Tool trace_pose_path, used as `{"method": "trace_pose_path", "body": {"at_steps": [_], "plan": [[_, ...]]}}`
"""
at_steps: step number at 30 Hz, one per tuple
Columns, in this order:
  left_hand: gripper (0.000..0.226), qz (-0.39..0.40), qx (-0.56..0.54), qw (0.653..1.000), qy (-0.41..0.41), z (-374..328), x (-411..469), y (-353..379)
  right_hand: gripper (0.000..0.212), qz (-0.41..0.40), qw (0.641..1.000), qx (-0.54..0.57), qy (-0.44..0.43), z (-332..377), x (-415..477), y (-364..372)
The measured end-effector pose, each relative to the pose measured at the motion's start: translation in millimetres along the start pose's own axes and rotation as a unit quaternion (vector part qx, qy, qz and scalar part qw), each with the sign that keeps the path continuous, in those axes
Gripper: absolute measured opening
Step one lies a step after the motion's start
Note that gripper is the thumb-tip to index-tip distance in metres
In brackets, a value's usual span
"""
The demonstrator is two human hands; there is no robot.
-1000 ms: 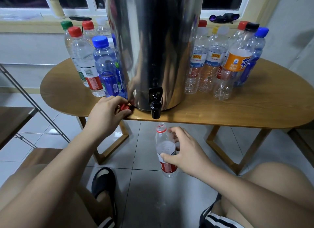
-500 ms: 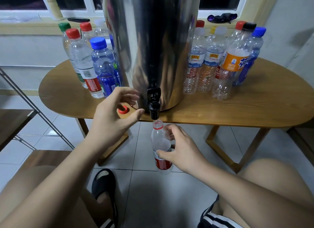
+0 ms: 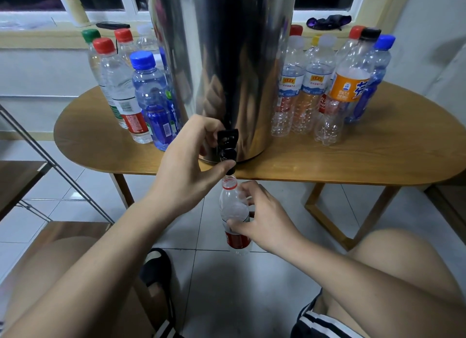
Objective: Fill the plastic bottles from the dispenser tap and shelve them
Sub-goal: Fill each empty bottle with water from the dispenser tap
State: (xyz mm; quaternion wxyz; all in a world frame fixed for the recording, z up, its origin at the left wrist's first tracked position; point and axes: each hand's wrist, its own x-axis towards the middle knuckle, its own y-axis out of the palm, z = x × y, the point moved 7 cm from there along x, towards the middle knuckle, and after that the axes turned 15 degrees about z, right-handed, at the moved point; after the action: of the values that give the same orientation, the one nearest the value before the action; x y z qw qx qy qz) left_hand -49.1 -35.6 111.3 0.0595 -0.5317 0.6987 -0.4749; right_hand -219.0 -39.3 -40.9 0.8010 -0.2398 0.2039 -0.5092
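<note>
A tall steel dispenser [image 3: 227, 60] stands on the oval wooden table [image 3: 353, 161], its black tap [image 3: 228, 148] over the front edge. My left hand [image 3: 191, 158] grips the tap, fingers behind the lever and thumb under the spout. Just below the spout, my right hand [image 3: 262, 219] holds an uncapped clear bottle with a red label [image 3: 233, 209] upright, its mouth right under the tap. The red cap is hidden behind my left hand.
Capped bottles [image 3: 141, 95] cluster left of the dispenser; several more bottles [image 3: 327, 85] stand to its right. A metal shelf frame [image 3: 50, 161] with a wooden board is at the left. My knees and a black slipper [image 3: 156, 267] are over the tiled floor.
My left hand let go of the red cap on the table and moved right onto the tap. My right hand raised the bottle until its mouth sat under the spout.
</note>
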Motion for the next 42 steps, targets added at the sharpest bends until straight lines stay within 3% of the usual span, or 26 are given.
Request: {"method": "trace_pose_path", "body": {"at_steps": [14,21,27,42], "plan": [[0.036,-0.045,0.048,0.996,0.062,-9.7,-6.1,4.5,0.065,0.018,0.999,0.002,0.027,-5.8,3.5,4.6],[0.038,-0.038,0.012,0.998,0.057,-9.1,-6.3,3.5,0.062,0.016,0.999,0.009,0.027,-4.9,1.7,5.8],[0.061,-0.035,-0.022,0.998,0.047,-8.6,-8.4,2.4,0.063,0.015,0.999,0.010,0.032,-4.2,0.5,6.1],[0.049,-0.027,-0.051,0.998,0.036,-6.6,-12.9,4.5,0.064,0.033,0.998,0.008,0.045,-9.3,-0.1,10.6]]}}
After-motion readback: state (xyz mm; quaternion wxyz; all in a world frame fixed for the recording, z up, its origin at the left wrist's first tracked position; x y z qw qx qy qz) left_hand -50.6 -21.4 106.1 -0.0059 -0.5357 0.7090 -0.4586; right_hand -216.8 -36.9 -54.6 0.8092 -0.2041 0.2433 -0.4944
